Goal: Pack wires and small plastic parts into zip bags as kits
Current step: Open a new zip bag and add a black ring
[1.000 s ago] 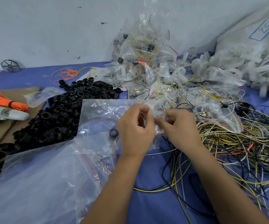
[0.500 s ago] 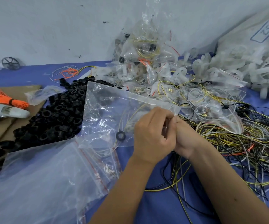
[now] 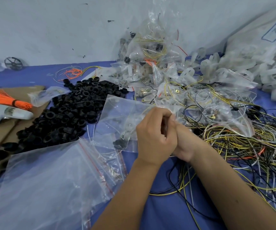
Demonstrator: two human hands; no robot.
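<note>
Zip bag (image 3: 122, 120) w/ a black plastic part (image 3: 119, 143) inside lay just right of the black parts pile (image 3: 71, 112), its right edge at the hands. Left hand (image 3: 155, 135) had fingers curled, pinching the bag's edge; right hand (image 3: 183, 143) pressed against it, mostly hidden, so grip can't be told. Wire tangle (image 3: 241, 146) sat well right of the pile; empty bags (image 3: 51, 180) just below the pile.

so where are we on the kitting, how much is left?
Done: a heap of filled zip bags sits by the wall. In hand: the left hand and right hand pinch the top edge of one bag holding a black part; whether it's sealed can't be told. Left: a big pile of black parts, loose wires, empty bags.
</note>
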